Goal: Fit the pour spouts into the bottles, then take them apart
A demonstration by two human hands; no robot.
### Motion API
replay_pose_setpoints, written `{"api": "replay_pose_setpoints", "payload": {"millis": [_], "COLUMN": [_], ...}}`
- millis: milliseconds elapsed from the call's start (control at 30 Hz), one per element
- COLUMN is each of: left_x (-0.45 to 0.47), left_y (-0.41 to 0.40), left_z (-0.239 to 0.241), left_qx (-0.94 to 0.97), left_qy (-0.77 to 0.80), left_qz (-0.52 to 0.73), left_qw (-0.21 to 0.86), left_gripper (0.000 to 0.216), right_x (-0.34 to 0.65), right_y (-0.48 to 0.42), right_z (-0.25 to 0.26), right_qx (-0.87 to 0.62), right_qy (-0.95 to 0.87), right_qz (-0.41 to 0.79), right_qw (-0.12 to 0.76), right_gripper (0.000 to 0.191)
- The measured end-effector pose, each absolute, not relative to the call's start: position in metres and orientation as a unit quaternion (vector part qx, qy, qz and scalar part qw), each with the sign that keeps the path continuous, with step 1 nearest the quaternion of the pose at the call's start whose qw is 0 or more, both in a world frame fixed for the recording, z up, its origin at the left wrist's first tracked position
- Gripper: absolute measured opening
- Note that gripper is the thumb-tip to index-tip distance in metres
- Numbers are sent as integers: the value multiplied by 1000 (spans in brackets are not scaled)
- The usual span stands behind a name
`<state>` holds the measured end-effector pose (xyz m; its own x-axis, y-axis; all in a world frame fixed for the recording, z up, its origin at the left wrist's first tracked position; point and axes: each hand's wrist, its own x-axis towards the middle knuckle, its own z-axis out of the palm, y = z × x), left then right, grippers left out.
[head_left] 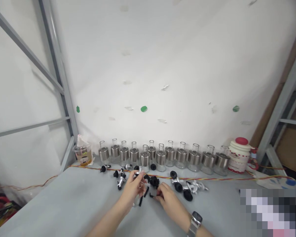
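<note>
My left hand (135,185) is closed around a small silver-white fitting (139,170), whose top shows above the fingertips; the fingers hide the rest. To its right, my right hand (165,195) pinches a small bent black piece (152,195) just above the table. Between the hands lie two short black tubes, the upper (146,192) and the lower (140,201). Just beyond them is a cluster of black caps (154,181). More silver-and-black fittings lie left (121,181) and right (192,187) of my hands.
Several glass bottles with metal sleeves (145,158) stand in a row along the wall. A plastic cup (83,154) is at the left end, a white jar with a red lid (239,156) at the right. A twisted red-yellow cord (212,178) crosses the grey table (71,200).
</note>
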<state>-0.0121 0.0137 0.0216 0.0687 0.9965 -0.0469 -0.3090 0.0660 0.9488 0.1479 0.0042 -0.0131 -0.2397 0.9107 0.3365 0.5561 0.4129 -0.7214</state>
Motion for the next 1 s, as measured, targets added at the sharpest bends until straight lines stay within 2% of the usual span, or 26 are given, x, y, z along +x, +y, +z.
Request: {"api": "replay_pose_setpoints", "payload": {"millis": [133,333,467,800,1000], "left_x": [-14,-9,-6,-2,-5], "left_y": [12,-1,-7,-15,-18], "left_z": [27,28,23,23,26], "left_qx": [397,415,513,589,581], "left_qy": [392,336,319,341,321], "left_qz": [548,460,415,353,314], "left_qw": [623,710,680,642,678], "left_gripper": [38,26,30,32,33], "right_x": [152,159,151,145,149], "right_y": [11,15,5,3,-3], "right_z": [-8,8,12,0,9], "right_qx": [-508,-438,-370,-307,-260], "right_qy": [-698,-548,-477,-485,-474], "right_qz": [280,481,558,596,673], "right_qw": [419,525,570,562,505], "right_gripper": [8,30,34,31,35]}}
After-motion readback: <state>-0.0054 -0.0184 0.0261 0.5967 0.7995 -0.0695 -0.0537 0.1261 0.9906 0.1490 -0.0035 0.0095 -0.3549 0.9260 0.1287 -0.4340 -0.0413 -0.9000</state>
